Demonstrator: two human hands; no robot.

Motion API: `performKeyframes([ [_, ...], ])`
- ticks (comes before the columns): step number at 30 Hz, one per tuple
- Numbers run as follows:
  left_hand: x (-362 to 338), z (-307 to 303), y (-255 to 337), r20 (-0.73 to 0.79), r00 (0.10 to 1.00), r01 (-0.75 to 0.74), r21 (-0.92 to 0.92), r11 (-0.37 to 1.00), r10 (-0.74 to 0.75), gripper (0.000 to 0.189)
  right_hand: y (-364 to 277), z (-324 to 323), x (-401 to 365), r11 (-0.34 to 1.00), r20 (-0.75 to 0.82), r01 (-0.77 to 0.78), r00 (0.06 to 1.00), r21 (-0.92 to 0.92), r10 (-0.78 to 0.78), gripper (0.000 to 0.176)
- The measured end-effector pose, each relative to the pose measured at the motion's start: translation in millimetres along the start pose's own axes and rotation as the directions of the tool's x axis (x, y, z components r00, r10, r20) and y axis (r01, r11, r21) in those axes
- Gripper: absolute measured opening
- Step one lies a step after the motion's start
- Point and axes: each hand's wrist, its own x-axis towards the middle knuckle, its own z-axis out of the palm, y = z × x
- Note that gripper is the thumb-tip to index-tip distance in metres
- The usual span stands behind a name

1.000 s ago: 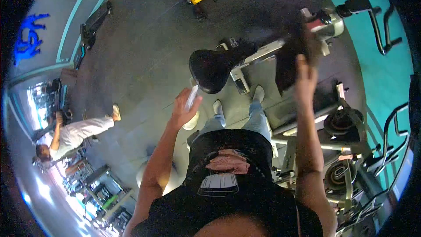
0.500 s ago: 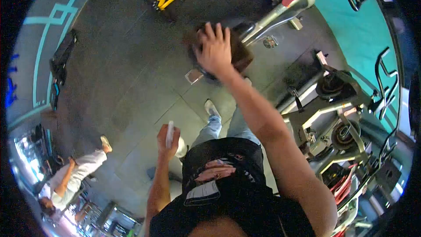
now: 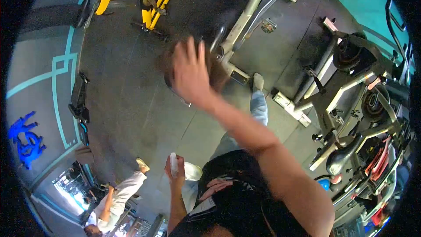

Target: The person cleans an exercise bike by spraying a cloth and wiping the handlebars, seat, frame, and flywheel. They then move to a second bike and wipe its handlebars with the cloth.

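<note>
My right hand (image 3: 191, 78) reaches out with its fingers stretched and slightly apart, palm down. It overlaps a dark brown, blurred surface (image 3: 217, 73), which lies at the seat end of a silver exercise machine (image 3: 245, 15). A curved metal handle (image 3: 218, 38) sticks up just beyond my fingers. What lies under the palm is hidden. Lower down, near my waist, my left hand (image 3: 174, 176) is closed around a narrow white object (image 3: 174, 165), held upright. My fingers cover most of it.
Exercise bikes (image 3: 346, 92) line the right side. A yellow-framed bike (image 3: 151, 15) stands ahead. Someone in light clothes (image 3: 127, 193) is at lower left, near a wall with blue lines (image 3: 55, 92). My right shoe (image 3: 258, 81) is beside the machine's foot bar (image 3: 237, 75).
The view has turned, so the machines sit differently in it. My right foot has stepped forward. My right hand stays over the brown surface, and my left hand keeps the white object.
</note>
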Motion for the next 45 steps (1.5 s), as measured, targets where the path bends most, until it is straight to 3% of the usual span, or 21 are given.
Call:
performKeyframes([
  [2, 2, 2, 17, 0.027, 0.998, 0.055, 0.033, 0.998, -0.056, 0.026, -34, 6, -63, 0.962, -0.041, -0.001, 0.999, 0.272, 0.012, 0.056],
  [5, 17, 8, 23, 0.084, 0.996, 0.005, 0.055, 0.998, -0.01, 0.027, -29, 16, -80, 0.915, -0.065, 0.031, 0.998, 0.403, -0.005, 0.064],
  [7, 21, 13, 28, 0.094, 0.993, -0.067, 0.027, 0.997, 0.065, 0.026, 4, -3, -33, 0.956, -0.044, -0.162, 0.983, 0.244, 0.178, 0.069],
  [9, 17, 14, 37, 0.074, 0.997, 0.019, -0.041, 0.999, -0.016, 0.025, 59, -7, 24, 0.888, -0.28, -0.288, 0.874, 0.359, 0.397, 0.076],
  [12, 20, 16, 53, 0.026, 0.996, 0.082, -0.105, 0.991, -0.08, 0.024, 90, 0, 80, 0.876, -0.294, -0.398, 0.832, 0.273, 0.47, 0.053],
  [14, 10, 11, 52, -0.001, 0.997, 0.081, -0.088, 0.993, -0.082, 0.024, 112, 26, 95, 0.758, -0.361, -0.486, 0.678, 0.435, 0.641, 0.052],
  [16, 3, 6, 39, -0.006, 0.994, 0.109, -0.165, 0.98, -0.112, 0.025, 130, 11, 87, 0.205, 0.121, -0.483, 0.562, 0.851, 0.818, 0.049],
  [19, -2, 4, 15, -0.014, 0.997, 0.079, -0.08, 0.994, -0.08, 0.024, 82, 30, 42, 0.246, -0.128, -0.208, 0.459, 0.947, 0.879, 0.055],
  [21, 1, 5, 23, 0.024, 0.998, 0.062, -0.011, 0.998, -0.061, 0.023, 40, 43, -14, 0.319, -0.104, -0.322, 0.539, 0.891, 0.836, 0.043],
  [23, 7, 4, 40, 0.06, 0.998, -0.022, 0.061, 0.998, 0.018, 0.021, 16, 44, -73, 0.227, 0.076, -0.393, 0.622, 0.891, 0.779, 0.035],
  [24, 12, 5, 38, 0.059, 0.998, -0.036, 0.064, 0.997, 0.033, 0.021, 16, 42, -96, 0.307, -0.008, -0.316, 0.684, 0.898, 0.729, 0.032],
  [27, 13, 5, 32, 0.098, 0.994, 0.031, 0.088, 0.996, -0.039, 0.019, 28, 35, -117, 0.297, 0.037, -0.27, 0.794, 0.916, 0.607, 0.053],
  [29, 15, 8, 33, 0.141, 0.988, 0.062, 0.056, 0.997, -0.069, 0.018, 48, 10, -94, 0.78, -0.288, -0.002, 0.928, 0.626, 0.234, 0.065],
  [30, 13, 9, 32, 0.132, 0.989, 0.065, 0.05, 0.997, -0.071, 0.018, 57, 5, -68, 0.909, -0.287, 0.08, 0.957, 0.408, 0.044, 0.075],
  [31, 13, 12, 29, 0.119, 0.993, -0.004, 0.049, 0.999, -0.002, 0.018, 63, -3, -43, 0.918, -0.218, 0.132, 0.975, 0.375, -0.052, 0.069],
  [33, 11, 15, 26, 0.092, 0.994, -0.059, 0.034, 0.998, 0.056, 0.018, 82, -18, 8, 0.991, -0.137, 0.127, 0.982, -0.048, -0.133, 0.047],
  [35, 1, 23, 23, 0.06, 0.997, -0.043, -0.115, 0.992, 0.05, 0.016, 97, -5, 68, 0.983, -0.178, -0.11, 0.981, -0.147, 0.083, 0.043],
  [37, -11, 26, 19, 0.035, 0.999, 0.011, -0.223, 0.975, -0.003, 0.015, 85, -18, 105, 0.964, 0.236, -0.134, 0.953, -0.229, 0.189, 0.04],
  [40, -23, 28, 16, -0.048, 0.996, 0.058, -0.262, 0.963, -0.073, 0.015, 40, 9, 102, 0.998, 0.594, 0.05, 0.802, 0.025, -0.055, 0.045],
  [42, -32, 30, 14, -0.126, 0.984, 0.092, -0.235, 0.968, -0.124, 0.016, -11, 17, 67, 0.998, 0.473, -0.058, 0.88, 0.023, 0.04, 0.05],
  [45, -53, 39, -9, -0.104, 0.954, 0.192, -0.512, 0.837, -0.282, 0.018, -14, 14, 12, 0.963, 0.057, 0.255, 0.964, 0.082, -0.26, 0.047],
])
